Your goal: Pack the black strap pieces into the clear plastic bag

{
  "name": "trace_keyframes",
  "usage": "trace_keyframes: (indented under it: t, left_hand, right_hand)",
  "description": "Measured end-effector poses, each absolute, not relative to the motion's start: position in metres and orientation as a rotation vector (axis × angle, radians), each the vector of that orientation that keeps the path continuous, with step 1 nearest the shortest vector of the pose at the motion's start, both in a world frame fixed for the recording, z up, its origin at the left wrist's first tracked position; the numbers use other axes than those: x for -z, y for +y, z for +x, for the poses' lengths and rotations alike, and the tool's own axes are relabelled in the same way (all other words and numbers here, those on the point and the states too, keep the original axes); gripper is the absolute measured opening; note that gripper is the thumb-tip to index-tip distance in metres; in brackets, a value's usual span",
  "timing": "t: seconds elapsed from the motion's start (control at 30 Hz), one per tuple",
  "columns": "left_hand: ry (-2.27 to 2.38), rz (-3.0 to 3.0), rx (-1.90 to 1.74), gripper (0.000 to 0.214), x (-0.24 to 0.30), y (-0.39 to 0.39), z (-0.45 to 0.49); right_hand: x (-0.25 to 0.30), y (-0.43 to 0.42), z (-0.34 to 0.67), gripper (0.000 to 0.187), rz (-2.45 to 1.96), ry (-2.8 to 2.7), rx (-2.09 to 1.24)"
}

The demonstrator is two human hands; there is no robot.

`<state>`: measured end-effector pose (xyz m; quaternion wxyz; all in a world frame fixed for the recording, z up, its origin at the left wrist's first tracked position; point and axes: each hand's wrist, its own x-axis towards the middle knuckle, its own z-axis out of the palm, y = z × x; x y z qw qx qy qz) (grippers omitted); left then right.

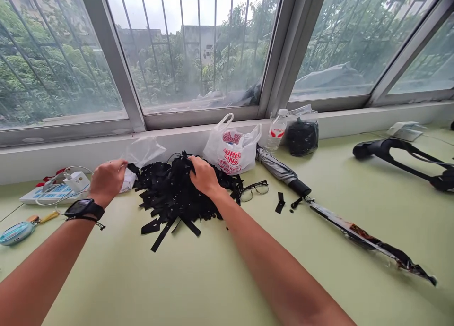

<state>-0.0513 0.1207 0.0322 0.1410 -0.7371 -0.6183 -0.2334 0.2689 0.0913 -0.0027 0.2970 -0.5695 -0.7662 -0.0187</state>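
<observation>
A heap of short black strips, with small pale marks, lies on the pale green table. My left hand, with a smartwatch on the wrist, is closed at the heap's left edge. Its thumb and forefinger pinch the end of a black strip. On the upper right of the heap, my right hand presses in with bent fingers closed on black strips. Its fingertips are partly hidden among them. Several strips stick out toward me at the front of the heap.
Behind the heap stand a white plastic bag, a bottle and a clear bag with black contents. Glasses and a folded umbrella lie to the right. A power strip sits left, beneath the window.
</observation>
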Motion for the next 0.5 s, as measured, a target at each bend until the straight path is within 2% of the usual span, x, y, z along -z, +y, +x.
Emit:
trace_keyframes:
  t: [0.23, 0.37, 0.5]
  left_hand:
    - [-1.79, -1.899, 1.037, 0.055, -0.083, 0.104, -0.046]
    - [-1.83, -1.936, 1.13, 0.058, -0.083, 0.098, -0.032]
    - [-1.909, -1.935, 1.138, 0.051, -0.068, 0.094, -0.016]
  right_hand:
    - [-0.021, 0.095, 0.266, 0.036, -1.311, -1.899, 0.016]
    - [-0.015, 0.092, 0.263, 0.032, -1.367, -2.19, -0.181]
    - [-0.001, 0.097, 0.268, 0.048, -1.4, -2.345, -0.325]
